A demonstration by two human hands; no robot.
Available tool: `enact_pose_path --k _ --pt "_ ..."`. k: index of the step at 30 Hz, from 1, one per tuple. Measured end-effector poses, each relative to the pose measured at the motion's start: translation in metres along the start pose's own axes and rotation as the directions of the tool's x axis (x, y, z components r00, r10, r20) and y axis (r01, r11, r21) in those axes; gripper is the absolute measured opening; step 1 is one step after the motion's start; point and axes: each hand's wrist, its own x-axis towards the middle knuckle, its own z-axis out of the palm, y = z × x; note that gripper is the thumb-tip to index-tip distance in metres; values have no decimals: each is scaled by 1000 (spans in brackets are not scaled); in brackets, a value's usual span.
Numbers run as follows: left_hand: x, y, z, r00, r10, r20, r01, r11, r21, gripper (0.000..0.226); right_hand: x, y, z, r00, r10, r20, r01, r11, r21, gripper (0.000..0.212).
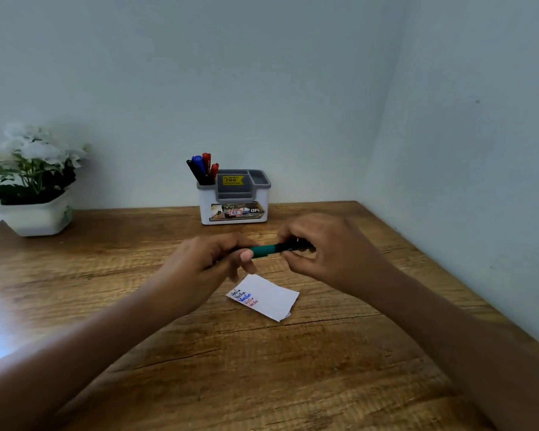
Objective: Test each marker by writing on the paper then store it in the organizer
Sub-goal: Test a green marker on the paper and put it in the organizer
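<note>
Mid-frame, over the paper: I see the green marker (263,251) held level between both hands, clear of the table (262,368) and not touching the slip below it.
Left hand (206,262): fingers and thumb are curled round the green cap end and pinch it, with the thumb tip at the seam.
Right hand (330,247): fingers are wrapped round the dark barrel at the other end and grip it firmly.
Paper (271,298): a small white slip lying just below the hands, with five short written lines near its left corner in dark, blue and red ink. I find no green line on it.
Organizer (206,209): it stands in the upper centre against the wall, well beyond the hands. Its left compartment holds the stored markers (203,169), which are black, blue and red and lean a little.
Step in hand: I judge this to be uncapping the green marker for its test. The cap looks seated, and I cannot tell from the pose alone whether it is being pulled or pushed.
Next move: a straight pull along the barrel is needed. The right hand then shifts to a writing hold and brings the tip down on the bare right part of the slip, while the left hand steadies the light paper.
</note>
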Motion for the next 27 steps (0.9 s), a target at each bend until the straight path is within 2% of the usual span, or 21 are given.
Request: enact_pose_path --k 5,8,10,12,17,20,22,24,25,27 --pt "0 3 -2 998 -27 -52 25 999 -49 20 -1 3 2 991 -130 -35 125 985 -116 19" --pt "-1 -1 -4 993 70 -95 -62 995 84 22 1 6 -3 990 -141 -28 138 988 -73 27" --pt "-2 -7 -5 975 195 -108 -171 965 198 32 3 8 -4 993 -121 -7 121 993 5 32" --pt "-2 -11 -6 956 274 -106 -244 941 236 40 3 7 -2 995 -96 27 93 993 77 36" --pt "-2 -14 -10 906 408 -111 -358 881 310 38 7 7 -5 997 -18 74 7 989 150 28" --pt "-3 -13 -9 883 465 -60 -413 832 372 36 9 5 -6 983 51 177 -84 979 185 19" --pt "-4 -21 -19 892 444 -81 -381 836 394 35 5 16 -15 973 132 191 -168 968 188 12" --pt "-6 -35 -42 910 343 -235 -240 895 377 26 -1 36 -32 958 259 124 -281 935 215 5" --pt "-7 -41 -53 903 299 -309 -181 916 357 23 -3 44 -38 946 308 100 -323 918 229 8" --pt "-8 -43 -59 888 313 -337 -197 921 335 39 -4 48 -38 927 351 135 -375 890 261 6"
